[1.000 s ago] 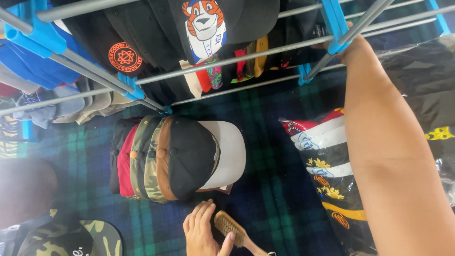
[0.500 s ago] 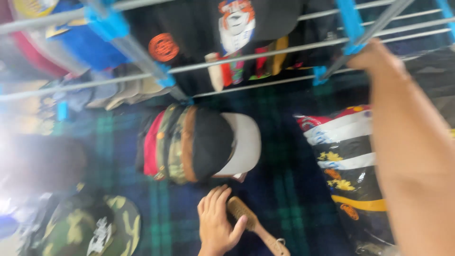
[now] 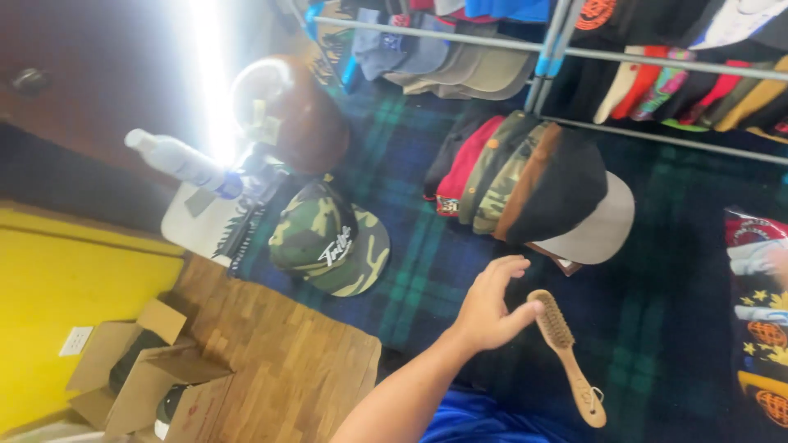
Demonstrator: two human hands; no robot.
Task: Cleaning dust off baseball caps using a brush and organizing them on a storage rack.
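Left hand (image 3: 490, 308): fingers spread and loosely curled, holding nothing; thumb tip touching the bristle head of the wooden brush (image 3: 566, 354). Right hand: out of view.

Wooden brush: pale handle, tan bristles, lying on the plaid blanket (image 3: 410, 271) just right of the left hand, handle end nearest the camera.

Plaid blanket: dark blue and green, spread under the brush and the caps.

Camouflage cap (image 3: 328, 239): lying alone on the blanket, left of the brush and beyond it, white script on its front.

Row of caps (image 3: 525, 184): nested together on the blanket beyond the brush; red, olive, camouflage and brown crowns, the frontmost black with a grey brim.

Bagged caps (image 3: 759, 303): right of the brush at the frame edge, blurred.

Cardboard box (image 3: 135, 373): open, on the wooden floor far left of the brush.

Spray bottle (image 3: 180, 160): white, left of the camouflage cap, against bright glare.

Rack (image 3: 574, 53): grey rails with blue joints, farthest from the brush, hung with more caps.
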